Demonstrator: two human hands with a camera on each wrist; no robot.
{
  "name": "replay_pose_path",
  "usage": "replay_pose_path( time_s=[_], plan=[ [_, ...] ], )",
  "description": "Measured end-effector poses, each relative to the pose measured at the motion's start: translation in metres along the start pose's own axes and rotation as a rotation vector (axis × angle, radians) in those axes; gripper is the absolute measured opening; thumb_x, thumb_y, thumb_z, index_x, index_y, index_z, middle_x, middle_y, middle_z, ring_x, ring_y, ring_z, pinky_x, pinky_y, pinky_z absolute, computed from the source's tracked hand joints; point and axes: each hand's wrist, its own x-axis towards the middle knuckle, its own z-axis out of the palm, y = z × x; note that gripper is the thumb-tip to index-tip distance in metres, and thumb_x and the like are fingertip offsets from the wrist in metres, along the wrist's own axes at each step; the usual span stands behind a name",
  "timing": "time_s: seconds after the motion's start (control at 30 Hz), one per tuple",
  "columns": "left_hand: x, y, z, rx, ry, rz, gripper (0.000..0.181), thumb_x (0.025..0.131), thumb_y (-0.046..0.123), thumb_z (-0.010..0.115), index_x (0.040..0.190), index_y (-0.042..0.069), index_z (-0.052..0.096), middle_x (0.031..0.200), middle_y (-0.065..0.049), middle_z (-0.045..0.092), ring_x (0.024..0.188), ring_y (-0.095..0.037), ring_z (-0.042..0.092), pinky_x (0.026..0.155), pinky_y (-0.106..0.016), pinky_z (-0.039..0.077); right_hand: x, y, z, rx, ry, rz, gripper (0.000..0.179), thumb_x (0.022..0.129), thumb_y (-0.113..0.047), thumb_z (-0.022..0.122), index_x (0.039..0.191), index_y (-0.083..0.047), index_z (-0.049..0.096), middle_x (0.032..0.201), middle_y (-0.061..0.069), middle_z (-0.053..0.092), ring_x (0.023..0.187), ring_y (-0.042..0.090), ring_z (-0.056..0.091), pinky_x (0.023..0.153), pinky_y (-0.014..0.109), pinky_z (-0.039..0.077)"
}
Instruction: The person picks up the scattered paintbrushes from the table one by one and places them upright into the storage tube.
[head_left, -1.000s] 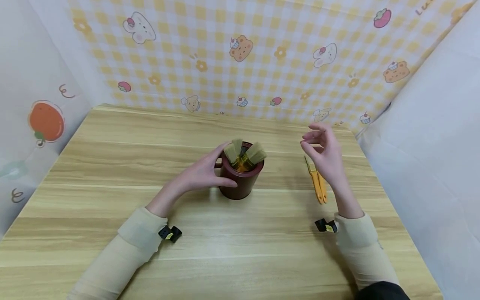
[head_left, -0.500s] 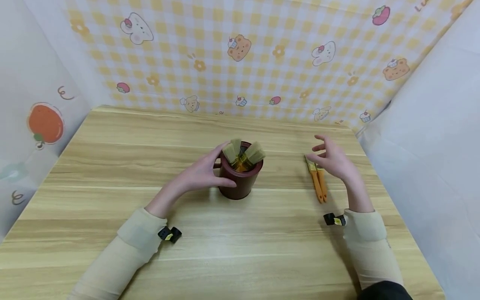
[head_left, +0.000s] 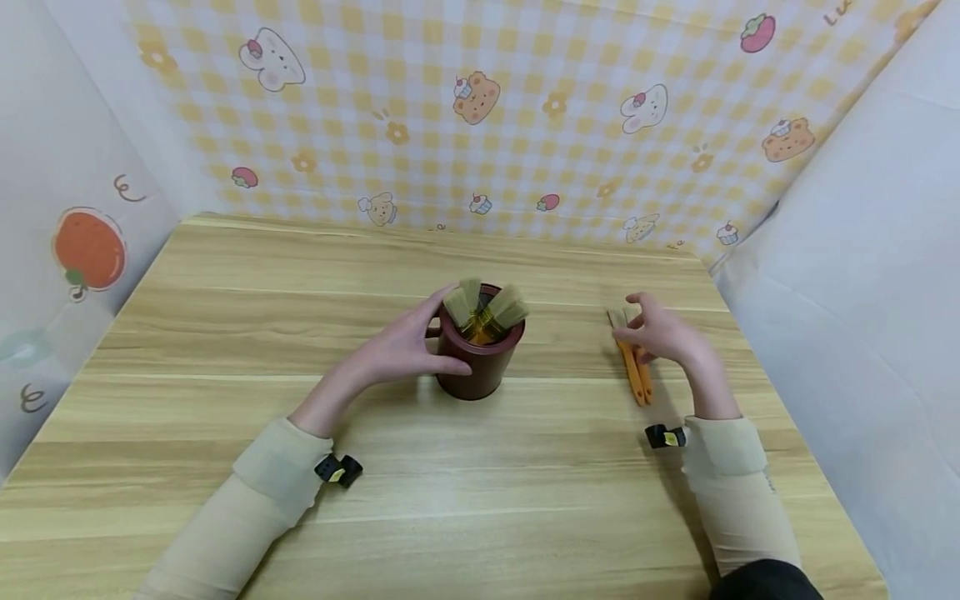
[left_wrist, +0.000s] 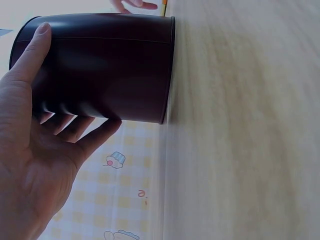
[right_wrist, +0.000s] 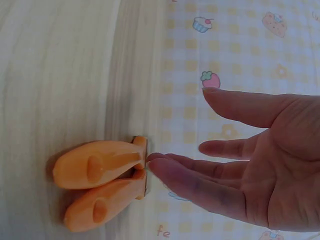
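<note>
Just left of the table's middle stands a dark brown cup (head_left: 480, 367), upright. Orange-handled paintbrushes (head_left: 506, 310) poke out of it, pale bristles upward. My left hand (head_left: 402, 345) holds the cup from its left side, thumb across the front and fingers behind; the left wrist view shows the thumb (left_wrist: 36, 52) and fingers spread around its wall. On the right, two flat paintbrushes with orange handles (right_wrist: 100, 162) lie side by side on the table. Directly over them hovers my right hand (head_left: 662, 331), its thumb and fingers apart with nothing between them.
The wooden table (head_left: 420, 500) runs up to a yellow checked cloth (head_left: 517, 150) at the back. White sheets (head_left: 862, 292) hang along the right and left sides. Small black cameras (head_left: 665, 437) sit at the sleeve cuffs.
My right hand has lowered and come nearer to the two paintbrushes on the table, its fingers opening from a near pinch. The left hand and the cup have stayed in place.
</note>
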Motion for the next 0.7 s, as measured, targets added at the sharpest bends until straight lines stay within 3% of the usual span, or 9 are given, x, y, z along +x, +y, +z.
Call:
replay_pose_path(
  time_s=[0.2,0.43,0.6,0.7],
  plan=[
    [-0.001,0.002,-0.001,0.01,0.005,0.006,0.116,0.076,0.043,0.092,0.164,0.037,0.017,0.164,-0.005,0.037,0.151,-0.027,0.041,0.121,-0.051,0.042,0.001,0.003,0.002,-0.058,-0.033,0.034,0.084,0.104,-0.021,0.061,0.158,0.014,0.007,0.13,0.043,0.055,0.08,0.031,0.072,0.075,0.042,0.065],
    [-0.001,0.003,-0.001,0.023,0.003,-0.009,0.117,0.076,0.044,0.091,0.165,0.036,0.015,0.165,-0.005,0.035,0.152,-0.028,0.039,0.122,-0.052,0.04,0.007,0.007,0.009,-0.047,-0.052,0.059,0.089,0.097,-0.013,0.07,0.157,0.017,0.01,0.125,0.039,0.059,0.074,0.027,0.072,0.07,0.042,0.066],
    [-0.002,0.004,-0.001,0.032,0.003,-0.021,0.117,0.077,0.044,0.091,0.165,0.033,0.014,0.166,-0.007,0.034,0.153,-0.029,0.037,0.123,-0.054,0.038,0.012,0.01,0.014,-0.112,-0.057,0.038,0.08,0.092,-0.005,0.073,0.152,0.018,0.025,0.115,0.033,0.06,0.071,0.025,0.072,0.067,0.039,0.065],
    [-0.002,0.004,-0.001,0.036,0.004,-0.025,0.117,0.077,0.045,0.09,0.165,0.033,0.014,0.166,-0.006,0.035,0.153,-0.029,0.037,0.124,-0.054,0.037,0.014,0.008,0.016,-0.143,-0.05,0.034,0.076,0.091,-0.002,0.073,0.149,0.019,0.029,0.121,0.037,0.058,0.072,0.023,0.072,0.067,0.037,0.065]
  ],
)
